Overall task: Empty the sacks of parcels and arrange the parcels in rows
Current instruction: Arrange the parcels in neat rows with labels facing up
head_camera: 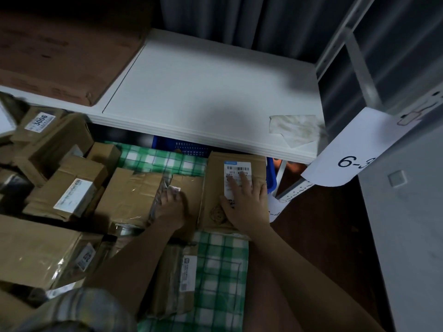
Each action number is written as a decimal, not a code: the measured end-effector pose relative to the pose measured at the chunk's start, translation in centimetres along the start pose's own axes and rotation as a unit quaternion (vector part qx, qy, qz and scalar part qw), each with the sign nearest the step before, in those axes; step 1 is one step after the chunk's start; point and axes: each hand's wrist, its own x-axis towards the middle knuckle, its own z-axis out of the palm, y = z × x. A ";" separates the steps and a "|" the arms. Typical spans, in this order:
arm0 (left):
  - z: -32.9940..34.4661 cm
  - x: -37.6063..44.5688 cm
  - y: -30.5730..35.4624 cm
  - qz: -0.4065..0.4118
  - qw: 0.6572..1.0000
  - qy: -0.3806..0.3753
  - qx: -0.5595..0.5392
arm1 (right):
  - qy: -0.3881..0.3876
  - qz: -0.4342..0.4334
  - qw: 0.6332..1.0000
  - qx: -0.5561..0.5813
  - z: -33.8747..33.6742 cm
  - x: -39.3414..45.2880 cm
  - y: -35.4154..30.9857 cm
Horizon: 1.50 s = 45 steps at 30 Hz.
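Your plaid sleeve [79, 310] fills the 7 o'clock corner, and both forearms reach from it toward the centre. Your right hand [247, 204] lies flat, fingers straight, pressing the labelled cardboard parcel [215, 188] just right of centre; nothing is clasped there. Your left hand [171, 207] sits at the seam between that parcel and the taped carton [131, 195] at 9 o'clock of it; whether its fingers grasp anything, you cannot tell.

Risks, as I judge them: the parcel's 12 o'clock end is close under the white shelf board [203, 92], so lifting it straight up could knock the board's lip. Pushing toward 3 o'clock could shove it against the blue crate [271, 178] or off the green checked sack [223, 279] onto the dark floor [323, 236].

Room: cartons crowd 8 to 10 o'clock, one numbered 3006 [39, 121]. Open sack cloth lies at 6 o'clock, beside a wrapped packet [177, 279]. A paper sign [354, 161] hangs at 3 o'clock.
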 end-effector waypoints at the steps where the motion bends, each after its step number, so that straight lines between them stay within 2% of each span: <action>1: 0.0 0.0 -0.1 -0.006 1.000 -0.003 0.007 | 0.000 0.005 1.000 -0.002 0.1 0.0 -0.1; 8: 0.2 0.6 -1.2 -0.062 0.998 0.005 -0.027 | 0.023 0.001 1.000 -0.020 0.1 -0.3 -0.5; 12: -0.2 1.1 -0.5 -0.040 0.989 0.008 -0.139 | 0.055 -0.002 0.998 -0.034 0.3 -0.3 -0.7; 16: -0.5 1.7 -0.4 -0.065 0.968 -0.003 -0.241 | 0.054 -0.001 0.998 -0.036 0.5 -0.4 -0.8; 20: -0.8 2.0 -0.5 -0.082 0.955 -0.007 -0.286 | 0.051 0.008 0.999 -0.016 1.2 -0.2 -0.8; 24: -1.5 2.1 -0.4 -0.117 0.938 0.014 -0.326 | 0.056 0.004 0.998 -0.016 1.6 -0.2 -0.7; 30: -4.4 1.5 -1.3 -0.059 0.886 0.084 -0.451 | 0.033 0.003 0.999 -0.015 1.3 -0.2 -1.1; 34: -5.9 0.2 -1.6 -0.055 0.855 0.151 -0.493 | -0.027 0.000 1.000 -0.013 0.1 0.1 -1.6; 37: -6.4 -0.5 -1.0 -0.055 0.845 0.175 -0.502 | -0.022 -0.023 0.997 0.065 -0.3 0.8 -1.3; 38: -6.5 -0.7 -0.7 -0.052 0.846 0.175 -0.501 | 0.014 -0.007 0.994 0.104 -0.4 1.0 -1.0; 40: -6.8 -1.2 0.2 -0.043 0.854 0.174 -0.489 | 0.100 0.081 0.981 0.145 -0.7 0.6 0.3; 41: -6.9 -1.4 0.6 -0.036 0.859 0.174 -0.481 | 0.099 0.147 0.969 0.174 -0.8 0.2 1.0; 43: -6.9 -1.8 1.5 -0.022 0.867 0.162 -0.471 | 0.003 0.256 0.920 0.296 -0.7 -0.4 2.1; 45: -6.8 -1.9 2.4 -0.002 0.876 0.125 -0.466 | -0.063 0.284 0.862 0.415 -0.2 -0.6 2.4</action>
